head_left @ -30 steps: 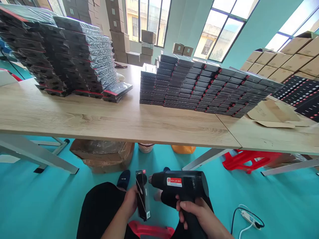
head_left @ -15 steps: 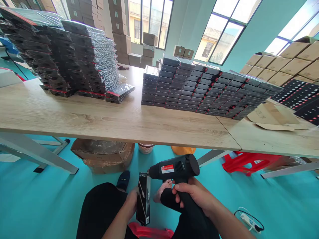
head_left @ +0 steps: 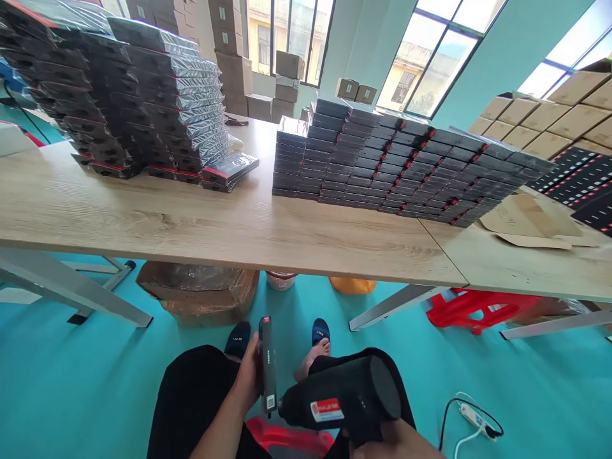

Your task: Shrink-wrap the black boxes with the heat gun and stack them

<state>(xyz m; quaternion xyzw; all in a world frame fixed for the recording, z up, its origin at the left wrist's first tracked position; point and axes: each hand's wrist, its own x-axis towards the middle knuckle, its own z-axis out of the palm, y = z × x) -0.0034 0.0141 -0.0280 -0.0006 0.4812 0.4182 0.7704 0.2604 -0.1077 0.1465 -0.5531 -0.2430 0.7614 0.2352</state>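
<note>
A slim black box (head_left: pixel 268 370) stands upright on its narrow side above my lap, and my left hand (head_left: pixel 248 373) grips it from the left. In my right hand (head_left: pixel 389 440) is a black heat gun (head_left: pixel 344 398) with a red and white label, gripped by the handle near the lower frame edge. The gun's nozzle points left at the box's lower end, with a small gap between them. My right fingers are partly hidden and a little blurred.
A wooden table (head_left: pixel 229 229) spans the view ahead. It bears wrapped black boxes (head_left: pixel 153 95) at left and a wide stack of black boxes (head_left: pixel 373 166). Underneath are a cardboard carton (head_left: pixel 196 296) and a red stool (head_left: pixel 478 309). A power strip (head_left: pixel 478 421) lies at right.
The heat gun has come down and closer to me, its nozzle moving from the box's top to its lower end. My left hand has turned the box so its narrow side shows.
</note>
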